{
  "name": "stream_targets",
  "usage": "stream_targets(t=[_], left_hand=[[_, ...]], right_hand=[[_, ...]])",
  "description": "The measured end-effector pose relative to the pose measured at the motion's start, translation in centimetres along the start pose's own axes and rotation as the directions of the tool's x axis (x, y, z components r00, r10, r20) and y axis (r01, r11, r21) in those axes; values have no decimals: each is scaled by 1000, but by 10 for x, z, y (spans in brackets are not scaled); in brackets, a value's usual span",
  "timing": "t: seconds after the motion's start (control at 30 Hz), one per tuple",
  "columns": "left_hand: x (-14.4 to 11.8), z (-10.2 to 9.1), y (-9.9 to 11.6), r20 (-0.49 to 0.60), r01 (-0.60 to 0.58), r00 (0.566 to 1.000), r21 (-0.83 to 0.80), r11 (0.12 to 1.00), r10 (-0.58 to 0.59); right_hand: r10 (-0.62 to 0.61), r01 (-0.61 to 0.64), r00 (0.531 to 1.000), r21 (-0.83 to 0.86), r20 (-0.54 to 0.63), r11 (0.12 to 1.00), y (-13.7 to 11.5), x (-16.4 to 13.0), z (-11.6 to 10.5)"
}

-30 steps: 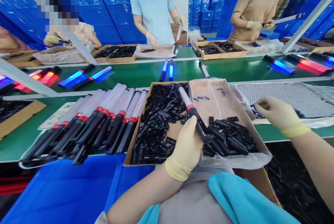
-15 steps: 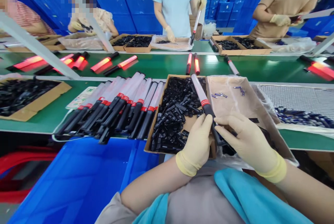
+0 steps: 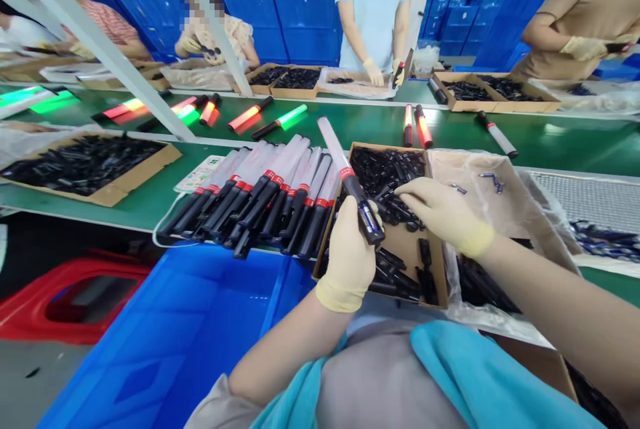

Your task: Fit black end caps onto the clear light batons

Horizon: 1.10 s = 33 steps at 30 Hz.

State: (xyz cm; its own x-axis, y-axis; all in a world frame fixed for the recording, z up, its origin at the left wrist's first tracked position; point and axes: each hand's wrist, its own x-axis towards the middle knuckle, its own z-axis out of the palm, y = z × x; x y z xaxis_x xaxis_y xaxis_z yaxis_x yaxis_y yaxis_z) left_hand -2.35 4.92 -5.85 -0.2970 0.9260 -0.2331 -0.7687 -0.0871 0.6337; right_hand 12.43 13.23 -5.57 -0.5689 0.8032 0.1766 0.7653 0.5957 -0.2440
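Black plastic grip of light baton (image 3: 350, 182) at frame centre, left hand (image 3: 349, 257) fisted round it — stiff, light, likely slick in gloves; hold the grip, not the white tube | right hand (image 3: 440, 212), fingers curled, pinch unclear, over box of black caps (image 3: 395, 179).

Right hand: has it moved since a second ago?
Yes. The right hand has come left from the tray of small parts and now reaches into the box of black caps beside the wand.
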Motion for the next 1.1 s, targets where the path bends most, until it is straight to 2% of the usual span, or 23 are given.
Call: stream_targets(t=[0.07,0.1,0.17,0.27,0.4,0.53,0.6,0.7,0.77,0.83,0.93,1.03,1.1], left_hand=[[0,-2,9,-20,11,1000,-58,998,-12],[-1,-4,11,-31,19,999,-74,997,-22],[-4,-8,11,-72,25,997,-80,996,-31],[-9,-13,7,-87,22,996,-75,997,-29],[-10,-12,0,-51,49,997,-60,997,-52],[-11,-8,-4,12,90,996,-40,995,-89],[-12,-9,-5,32,102,994,-28,994,-101],[-14,-10,-9,36,105,994,-9,994,-104],[-16,-10,-15,44,98,994,39,994,-100],[-18,-6,-23,65,96,993,101,990,-102],[-22,4,-33,109,65,990,185,981,-86],[-28,12,-39,147,34,987,245,969,-71],[-32,15,-42,158,55,983,252,966,-97]], right_hand=[[26,-5,987,-126,161,992,-5,33,16],[17,14,980,-153,196,988,-9,45,25],[9,32,978,-192,209,981,-15,58,41],[29,25,975,-233,222,972,-16,58,56],[55,-5,976,-234,208,972,-9,49,60],[20,3,990,-158,143,987,-1,48,45],[14,-7,998,-109,65,994,7,39,28],[10,-11,994,-10,-111,1000,17,4,-1],[-3,45,962,151,-272,987,19,-27,-15],[-20,152,928,329,-372,932,14,-56,-19],[0,219,921,517,-389,828,1,-82,-10],[146,182,901,664,-407,726,-8,-89,2],[214,146,904,738,-371,659,-7,-90,3]])
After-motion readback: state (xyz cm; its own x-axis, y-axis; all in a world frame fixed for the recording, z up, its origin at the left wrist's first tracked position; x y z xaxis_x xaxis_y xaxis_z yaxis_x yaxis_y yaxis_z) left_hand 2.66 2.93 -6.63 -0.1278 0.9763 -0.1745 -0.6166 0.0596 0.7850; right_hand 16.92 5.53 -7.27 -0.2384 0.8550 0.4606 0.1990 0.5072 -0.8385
